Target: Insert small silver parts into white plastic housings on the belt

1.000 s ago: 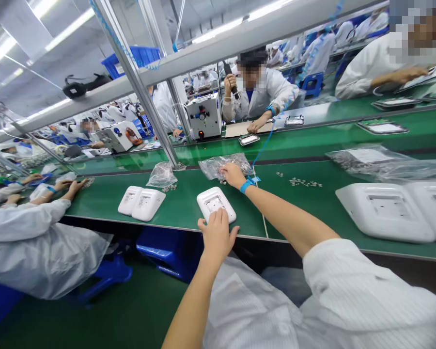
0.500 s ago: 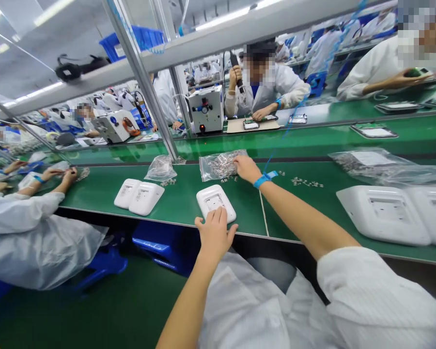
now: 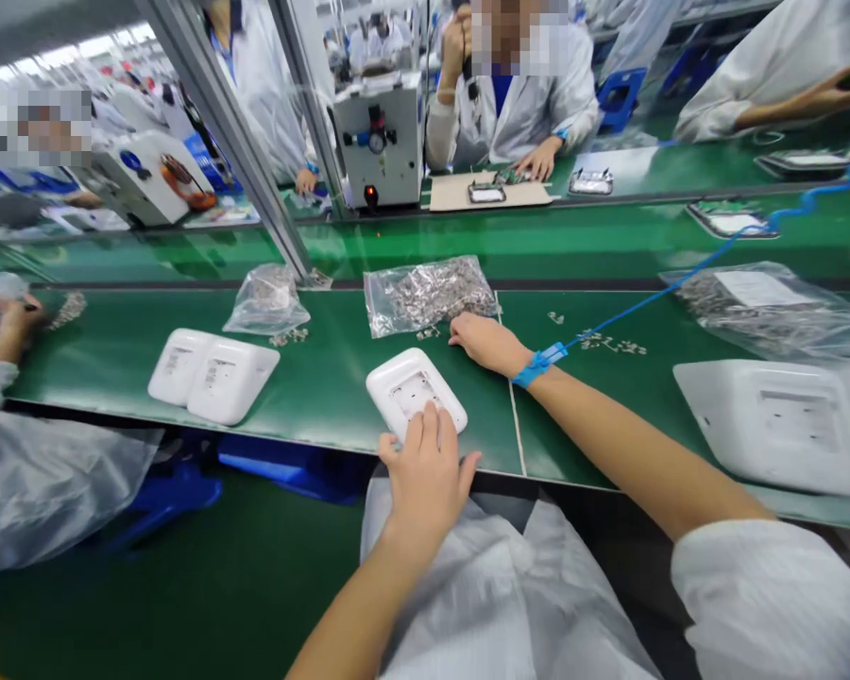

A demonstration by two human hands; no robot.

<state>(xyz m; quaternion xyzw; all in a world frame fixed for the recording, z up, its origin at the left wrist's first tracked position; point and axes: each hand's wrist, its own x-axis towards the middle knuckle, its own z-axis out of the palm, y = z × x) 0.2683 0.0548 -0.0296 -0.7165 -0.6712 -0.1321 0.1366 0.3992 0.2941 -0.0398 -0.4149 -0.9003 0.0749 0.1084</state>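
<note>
Green table [image 3: 326, 401] stretches across the view, with a white housing [image 3: 391, 382] at its near edge before the person; call that housing the clock's centre, 12 pointing away. Toward 1 o'clock, well apart on the far side, sits a co-worker [image 3: 573, 87] in a white coat, one hand raised and the other near small boards on a brown sheet [image 3: 445, 195]. A pale box-shaped machine [image 3: 381, 151] with a lit red switch stands near 12. At 3 o'clock is another housing [image 3: 786, 425], part of its neighbour cut off by the frame; two more housings [image 3: 221, 378] rest side by side at 9. Clear bags of small silvery pieces lie at 12 [image 3: 425, 291], at 10 [image 3: 267, 295] and between 2 and 3 [image 3: 757, 307].

The left hand [image 3: 426, 472] comes in from 6 o'clock, thumb spread wide, fingertips resting on the near part of the centre housing. The right hand [image 3: 487, 342], at 2 o'clock beside the 12 o'clock bag, has its fingers curled narrow; whether they hold anything cannot be told. A blue wristband [image 3: 538, 363] circles that wrist, its blue cord [image 3: 804, 204] running off toward 2. Loose pieces [image 3: 429, 332] lie just below the 12 o'clock bag.
</note>
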